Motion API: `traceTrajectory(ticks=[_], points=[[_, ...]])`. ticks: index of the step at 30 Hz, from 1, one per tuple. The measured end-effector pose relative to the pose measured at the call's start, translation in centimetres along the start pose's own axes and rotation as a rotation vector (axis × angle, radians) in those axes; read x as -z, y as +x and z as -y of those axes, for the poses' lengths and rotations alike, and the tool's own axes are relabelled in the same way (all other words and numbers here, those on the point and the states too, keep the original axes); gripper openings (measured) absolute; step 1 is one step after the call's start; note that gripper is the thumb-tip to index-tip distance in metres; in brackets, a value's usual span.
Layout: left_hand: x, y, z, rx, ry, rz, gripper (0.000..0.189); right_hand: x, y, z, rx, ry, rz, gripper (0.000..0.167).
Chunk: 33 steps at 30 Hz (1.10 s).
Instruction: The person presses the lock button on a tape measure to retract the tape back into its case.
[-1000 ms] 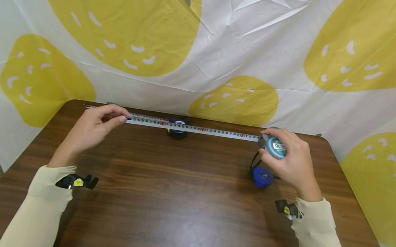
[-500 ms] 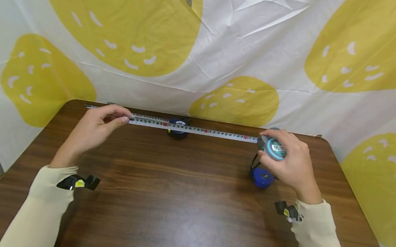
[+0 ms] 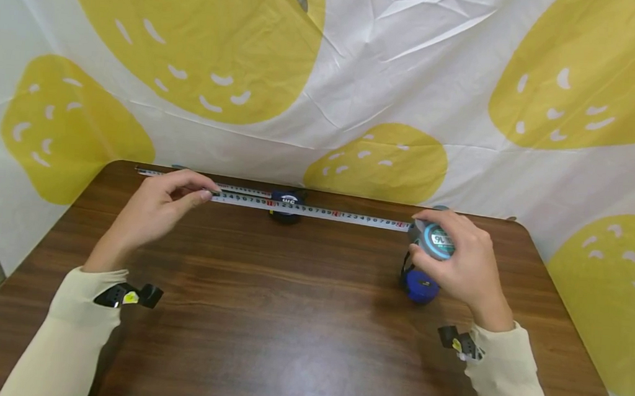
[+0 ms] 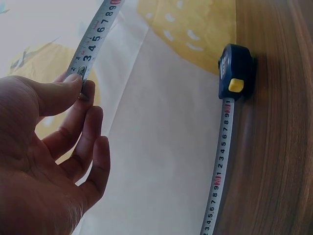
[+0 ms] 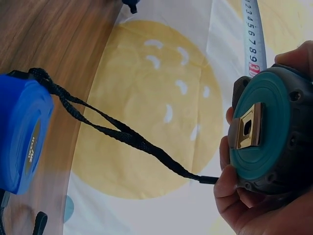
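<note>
Stretching above the brown wood-grain table (image 3: 262, 336), a white tape blade with black numerals (image 3: 316, 211) runs from the left hand (image 3: 150, 216) to the right hand (image 3: 469, 266). The left pinches its tip between thumb and forefinger, other fingers loosely bent; the right curls round the blade's teal-and-grey round case (image 5: 274, 129). Behind the blade I see a navy plastic tape measure (image 4: 235, 66) with a yellow button (image 4: 236, 85); a bright-blue tape measure (image 3: 421, 286) sits below the right hand.

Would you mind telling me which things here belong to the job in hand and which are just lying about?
Seemingly in the job:
teal tape measure, held up
its blade, pulled out

Apparently just lying about, on the table:
dark blue tape measure, also extended
bright blue tape measure
</note>
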<state>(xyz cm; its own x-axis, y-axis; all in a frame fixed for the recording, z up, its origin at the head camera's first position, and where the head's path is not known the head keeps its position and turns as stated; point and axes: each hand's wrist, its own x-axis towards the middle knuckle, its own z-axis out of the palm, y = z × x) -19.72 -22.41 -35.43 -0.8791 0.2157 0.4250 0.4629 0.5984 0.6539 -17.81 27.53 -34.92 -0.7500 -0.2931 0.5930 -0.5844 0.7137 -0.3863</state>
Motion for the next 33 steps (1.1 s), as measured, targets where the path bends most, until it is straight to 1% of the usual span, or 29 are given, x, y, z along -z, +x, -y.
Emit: traceTrajectory(ticks=[8,16,23,33], points=[[-0.2,0.0,-0.3,-0.015,0.001,0.000,0.014,-0.1,0.0,0.5,0.016,-0.008,0.000,0.043],[-0.5,0.0,-0.7,-0.022,-0.024,0.005,0.014,-0.1,0.1,0.8,0.034,-0.008,-0.007,0.043],[-0.7,0.0,-1.0,-0.018,-0.018,0.025,0.014,-0.2,0.0,1.1,0.032,-0.006,-0.006,0.043],[-1.3,0.2,-1.5,-0.019,-0.047,0.049,0.014,-0.4,0.1,1.4,0.034,0.000,-0.001,0.042]])
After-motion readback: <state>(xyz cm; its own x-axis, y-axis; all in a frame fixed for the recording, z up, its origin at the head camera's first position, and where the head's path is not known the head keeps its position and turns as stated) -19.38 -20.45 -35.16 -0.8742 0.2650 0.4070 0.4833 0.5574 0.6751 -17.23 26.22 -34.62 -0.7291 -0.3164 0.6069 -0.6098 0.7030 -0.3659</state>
